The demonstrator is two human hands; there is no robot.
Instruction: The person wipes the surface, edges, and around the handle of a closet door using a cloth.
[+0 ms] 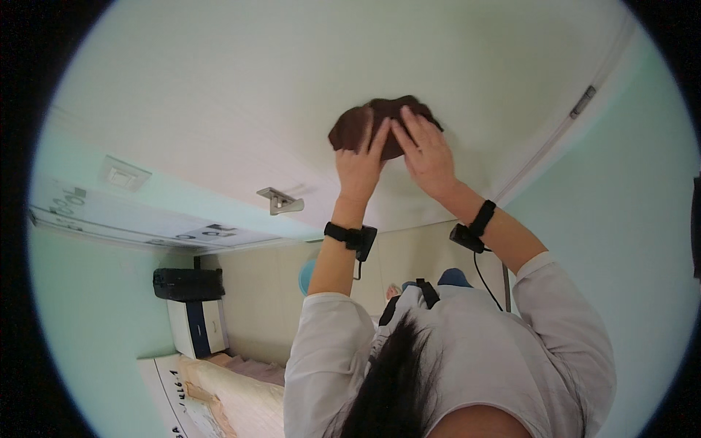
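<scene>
A dark brown cloth (350, 128) is spread and bunched against the pale door (246, 98). My left hand (358, 167) presses on its lower left part, with a fold of cloth around some fingers. My right hand (430, 156) lies on its right side, fingers stretched out and slightly apart. The two hands nearly meet at the fingertips. Below and to the left of them, a metal door handle (282, 202) sticks out from the door. Each wrist carries a black strap with a small box and a cable.
A door hinge (582, 102) sits at the right edge. On the left are a light switch (125, 172), a black case (189, 283) on a small cabinet (183, 326), and a bed (246, 397). A blue round container (308, 276), partly hidden by my left arm, stands on the floor (263, 295).
</scene>
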